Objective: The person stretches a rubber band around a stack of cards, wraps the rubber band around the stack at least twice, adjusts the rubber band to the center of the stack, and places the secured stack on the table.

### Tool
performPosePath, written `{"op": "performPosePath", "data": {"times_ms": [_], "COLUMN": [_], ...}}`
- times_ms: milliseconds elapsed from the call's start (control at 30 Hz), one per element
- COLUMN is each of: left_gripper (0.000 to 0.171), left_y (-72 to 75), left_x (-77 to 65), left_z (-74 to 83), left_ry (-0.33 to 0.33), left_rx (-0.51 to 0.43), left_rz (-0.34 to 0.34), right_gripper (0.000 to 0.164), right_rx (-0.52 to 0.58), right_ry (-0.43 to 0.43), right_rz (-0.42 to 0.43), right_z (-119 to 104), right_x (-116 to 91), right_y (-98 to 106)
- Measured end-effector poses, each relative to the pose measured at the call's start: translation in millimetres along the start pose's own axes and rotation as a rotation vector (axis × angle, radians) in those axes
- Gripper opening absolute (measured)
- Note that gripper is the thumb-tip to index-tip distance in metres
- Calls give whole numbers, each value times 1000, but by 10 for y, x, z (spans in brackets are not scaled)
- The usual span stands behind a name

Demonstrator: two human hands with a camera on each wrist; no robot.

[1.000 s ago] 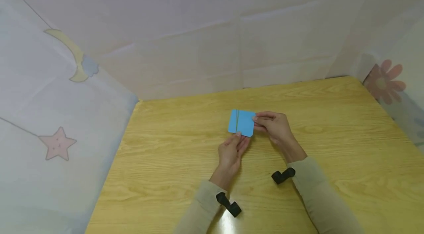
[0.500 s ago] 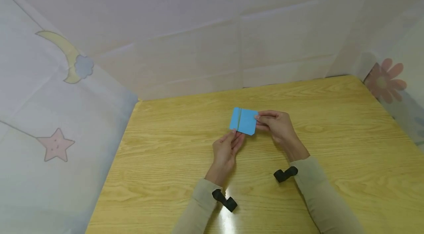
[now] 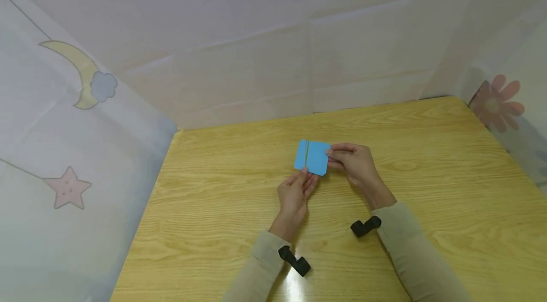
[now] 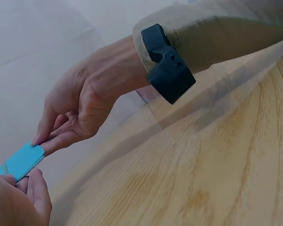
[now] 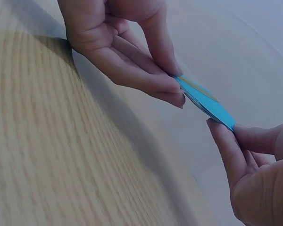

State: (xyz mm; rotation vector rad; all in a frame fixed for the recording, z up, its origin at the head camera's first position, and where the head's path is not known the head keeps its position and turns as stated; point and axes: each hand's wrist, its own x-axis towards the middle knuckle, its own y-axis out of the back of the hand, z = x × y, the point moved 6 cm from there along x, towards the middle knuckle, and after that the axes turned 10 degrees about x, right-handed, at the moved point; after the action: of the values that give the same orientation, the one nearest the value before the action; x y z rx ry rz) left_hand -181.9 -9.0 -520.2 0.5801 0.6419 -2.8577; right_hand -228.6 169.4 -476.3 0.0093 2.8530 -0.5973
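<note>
A thin stack of blue cards [image 3: 317, 157] with rounded corners is held above the table between both hands. A yellowish rubber band [image 3: 306, 152] runs across it near its left end. My left hand [image 3: 292, 195] pinches the near edge, thumb on top right by the band and fingers beneath. At the right edge my right hand [image 3: 358, 162] pinches the stack between thumb and fingers. Layered edges of the card stack [image 5: 205, 103] show in the right wrist view, slightly bowed apart. In the left wrist view the card stack [image 4: 23, 160] spans the two hands.
Under the hands lies a wood-grain table [image 3: 213, 212]. Pale cloth [image 3: 239, 55] hangs behind it and at both sides, printed with a moon [image 3: 79, 67], a star [image 3: 68, 188] and a flower [image 3: 495, 105]. Each wrist wears a black camera [image 3: 365, 227].
The card stack and both hands shifted slightly right, then back left. My left thumb has slid a little left along the near edge. The left cloth has drifted left.
</note>
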Motion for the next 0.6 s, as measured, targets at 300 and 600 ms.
{"op": "performPosePath", "data": {"times_ms": [300,600], "left_gripper": [22,29], "left_y": [-31,-75], "left_x": [-15,-20], "left_z": [-37,-51], "left_ry": [23,52], "left_rx": [-8,37], "left_rz": [-15,-103], "right_gripper": [42,44], "right_rx": [17,-22], "right_ry": [-4,6], "right_rz": [36,45], "right_z": [37,-13], "right_x": [-2,-29], "right_y": [-5,-28]}}
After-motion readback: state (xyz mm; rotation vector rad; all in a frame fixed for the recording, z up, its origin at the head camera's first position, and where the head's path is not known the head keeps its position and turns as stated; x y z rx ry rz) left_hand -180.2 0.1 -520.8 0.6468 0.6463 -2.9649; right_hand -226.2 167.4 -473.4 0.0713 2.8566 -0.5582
